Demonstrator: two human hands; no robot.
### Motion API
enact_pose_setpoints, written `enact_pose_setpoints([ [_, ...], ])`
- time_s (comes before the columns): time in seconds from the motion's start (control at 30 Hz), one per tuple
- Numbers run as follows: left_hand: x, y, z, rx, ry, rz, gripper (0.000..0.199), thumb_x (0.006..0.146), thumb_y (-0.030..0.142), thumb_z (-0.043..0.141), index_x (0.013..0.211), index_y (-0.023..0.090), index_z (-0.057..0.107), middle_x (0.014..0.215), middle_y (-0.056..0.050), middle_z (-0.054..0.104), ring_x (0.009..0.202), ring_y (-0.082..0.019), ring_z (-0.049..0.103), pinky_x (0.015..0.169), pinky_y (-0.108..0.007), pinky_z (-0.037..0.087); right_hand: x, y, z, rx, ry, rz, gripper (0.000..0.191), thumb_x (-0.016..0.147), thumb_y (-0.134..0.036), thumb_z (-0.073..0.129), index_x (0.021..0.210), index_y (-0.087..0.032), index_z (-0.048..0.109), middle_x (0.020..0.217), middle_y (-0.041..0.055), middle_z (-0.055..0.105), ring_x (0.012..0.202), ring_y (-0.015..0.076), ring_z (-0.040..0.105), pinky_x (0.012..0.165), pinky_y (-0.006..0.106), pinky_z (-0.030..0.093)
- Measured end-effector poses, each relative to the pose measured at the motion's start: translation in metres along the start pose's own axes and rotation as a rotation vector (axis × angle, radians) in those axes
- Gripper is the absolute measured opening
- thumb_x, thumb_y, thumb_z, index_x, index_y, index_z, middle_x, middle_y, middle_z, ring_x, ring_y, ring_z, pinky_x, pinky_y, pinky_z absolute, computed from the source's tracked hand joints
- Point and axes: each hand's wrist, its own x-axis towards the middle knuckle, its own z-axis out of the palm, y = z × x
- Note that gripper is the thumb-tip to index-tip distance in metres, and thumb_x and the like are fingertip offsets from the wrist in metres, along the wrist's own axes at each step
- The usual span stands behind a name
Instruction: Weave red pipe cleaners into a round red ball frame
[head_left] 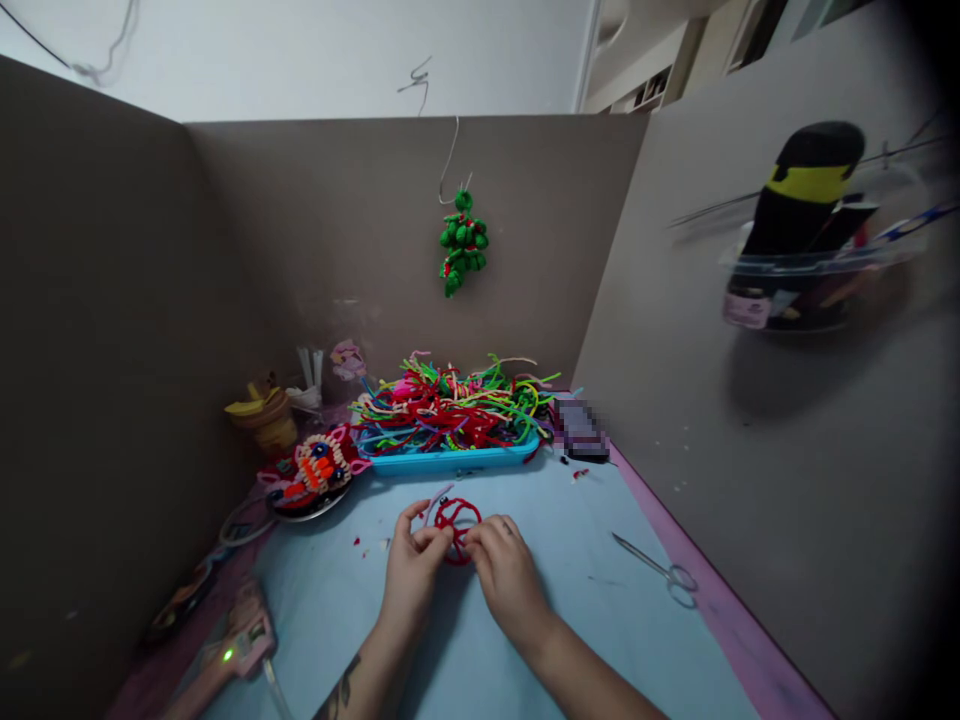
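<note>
A ring of red pipe cleaner (468, 504) with crossing strands inside it is held up just over the blue mat. My left hand (411, 560) pinches its left side between thumb and fingers. On the right, my right hand (507, 568) has its fingers closed on the ring's near right edge; the fingertips are partly hidden. A pale lilac strip (438, 499) sticks up beside the ring, by my left fingers. Next to it is a small dark bead-like spot, too small to name.
A blue tray (457, 461) heaped with coloured pipe cleaners stands at the back. Scissors (656, 568) lie at right, a pink glue gun (244, 635) with a green light at left. A blurred phone-like object (581, 430) lies back right. A plate (311, 508) holds pipe-cleaner figures. Grey panels enclose three sides.
</note>
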Motion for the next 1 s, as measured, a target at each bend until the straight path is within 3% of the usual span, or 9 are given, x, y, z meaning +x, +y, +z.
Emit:
enact_pose_setpoints([
  [0.2,-0.001,-0.003,0.0,0.158,-0.146,0.042,0.051,0.066,0.021,0.072,0.111,0.02,0.049,0.055,0.009,0.056,0.046,-0.01,0.048,0.05,-0.021,0.034,0.004,0.002,-0.006,-0.038,-0.007,0.002,0.017,0.088,-0.009,0.049,0.079,-0.022,0.057,0.082,0.0031,0.06,0.083,0.0211,0.053,0.072,0.031,0.042],
  [0.6,0.001,-0.001,-0.006,0.242,-0.408,-0.012,0.057,0.068,0.023,0.07,0.119,0.019,0.046,0.062,0.008,0.054,0.052,-0.009,0.046,0.053,-0.022,0.033,0.01,0.008,-0.009,-0.016,-0.071,0.101,0.019,0.087,-0.008,0.051,0.075,-0.021,0.059,0.083,0.004,0.06,0.086,0.0218,0.054,0.075,0.032,0.043],
  [0.87,0.005,-0.011,-0.011,0.231,-0.408,0.006,0.049,0.072,0.031,0.07,0.113,0.02,0.046,0.062,0.009,0.049,0.053,-0.009,0.045,0.054,-0.022,0.033,0.011,0.014,-0.004,0.103,-0.046,0.132,0.018,0.083,-0.01,0.053,0.085,-0.022,0.067,0.092,0.0062,0.062,0.094,0.0237,0.055,0.084,0.037,0.045],
  [1.0,0.005,-0.013,-0.012,0.224,-0.407,0.044,0.048,0.076,0.036,0.068,0.116,0.02,0.047,0.065,0.008,0.049,0.054,-0.01,0.046,0.055,-0.023,0.034,0.01,0.02,0.0,0.128,-0.003,0.223,0.013,0.083,-0.021,0.058,0.076,-0.022,0.069,0.1,0.0096,0.063,0.102,0.027,0.057,0.089,0.042,0.045],
])
